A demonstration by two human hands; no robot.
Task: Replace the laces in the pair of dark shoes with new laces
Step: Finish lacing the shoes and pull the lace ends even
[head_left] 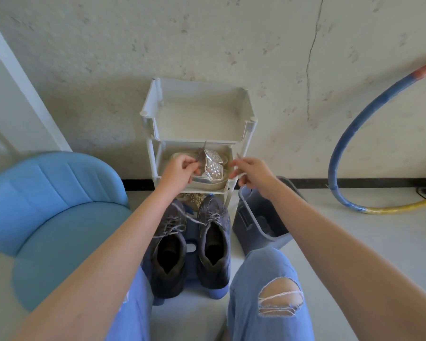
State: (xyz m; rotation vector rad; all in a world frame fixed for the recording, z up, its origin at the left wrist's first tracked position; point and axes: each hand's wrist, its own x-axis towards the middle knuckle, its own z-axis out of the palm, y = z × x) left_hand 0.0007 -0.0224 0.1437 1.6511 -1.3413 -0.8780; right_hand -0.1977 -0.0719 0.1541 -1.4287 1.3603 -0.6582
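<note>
Between the knees, two dark shoes (212,210) are set side by side on a blue stool (191,232), with grey laces (172,225) threaded. Above them, before a white rack (246,134), a thin lace (201,153) is pinched in the curled fingers of the left hand (181,168). A pale strand (241,174) is pinched by the right hand (255,173); whether it is a lace cannot be told. The stool is mostly hidden.

shoes (213,215) on stool (191,247) | rack (197,94) behind | bin (251,232) right | chair (59,217) left
</note>
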